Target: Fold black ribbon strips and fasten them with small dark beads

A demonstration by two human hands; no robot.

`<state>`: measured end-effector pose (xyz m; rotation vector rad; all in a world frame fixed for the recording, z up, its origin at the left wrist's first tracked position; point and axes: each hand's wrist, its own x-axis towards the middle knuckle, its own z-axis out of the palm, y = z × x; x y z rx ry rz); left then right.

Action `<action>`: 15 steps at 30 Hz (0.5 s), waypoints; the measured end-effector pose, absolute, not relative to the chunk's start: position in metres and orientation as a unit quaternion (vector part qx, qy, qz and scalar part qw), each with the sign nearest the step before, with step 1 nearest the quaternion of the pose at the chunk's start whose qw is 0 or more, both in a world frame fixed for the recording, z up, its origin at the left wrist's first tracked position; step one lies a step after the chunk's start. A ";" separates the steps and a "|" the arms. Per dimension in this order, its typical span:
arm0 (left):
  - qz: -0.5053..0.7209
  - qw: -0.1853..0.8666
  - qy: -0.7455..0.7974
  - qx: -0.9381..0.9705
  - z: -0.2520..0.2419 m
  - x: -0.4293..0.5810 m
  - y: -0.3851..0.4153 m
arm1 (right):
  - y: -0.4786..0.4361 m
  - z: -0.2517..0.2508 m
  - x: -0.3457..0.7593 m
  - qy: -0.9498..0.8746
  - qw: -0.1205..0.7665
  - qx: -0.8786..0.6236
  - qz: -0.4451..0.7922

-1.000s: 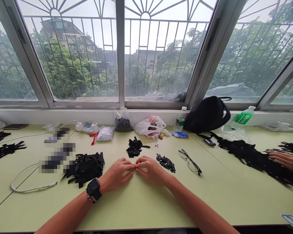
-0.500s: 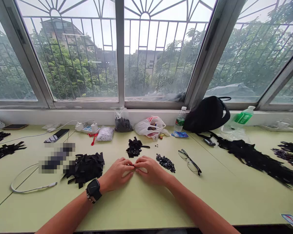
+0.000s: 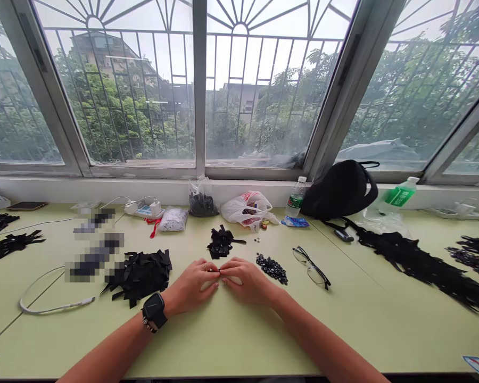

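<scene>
My left hand (image 3: 192, 287), with a ring and a black watch (image 3: 154, 310) at the wrist, is closed in a pinch. Its fingertips meet those of my right hand (image 3: 249, 282), also pinched. Between them only a tiny dark bit shows; the fingers hide the rest. Left of my left hand lies a heap of black fabric strips (image 3: 141, 274). A smaller pile of black strips (image 3: 221, 243) lies just beyond my fingertips, with small round pieces on it. Beside my right hand is a heap of shiny dark, button-like pieces (image 3: 272, 268).
Eyeglasses (image 3: 312, 267) lie to the right, near a long row of black strips (image 3: 423, 260). Along the window stand a plastic bag of dark pieces (image 3: 202, 203), a white carrier bag (image 3: 245, 208), a water bottle (image 3: 294, 199) and a black bag (image 3: 339, 191). A white cable (image 3: 56, 308) curls at left.
The view has shifted very slightly. My hands keep the same pinch at the same spot, with barely any finger movement.
</scene>
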<state>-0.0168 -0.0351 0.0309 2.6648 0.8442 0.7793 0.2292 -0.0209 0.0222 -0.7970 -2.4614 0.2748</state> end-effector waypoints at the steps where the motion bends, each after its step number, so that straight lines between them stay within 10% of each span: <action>1: 0.267 0.121 0.287 0.912 0.031 -0.017 -0.035 | -0.021 0.022 0.229 -0.912 0.266 -0.296 0.102; 15: 0.284 0.131 0.283 0.907 0.031 -0.016 -0.036 | -0.024 0.026 0.227 -0.908 0.262 -0.306 0.115</action>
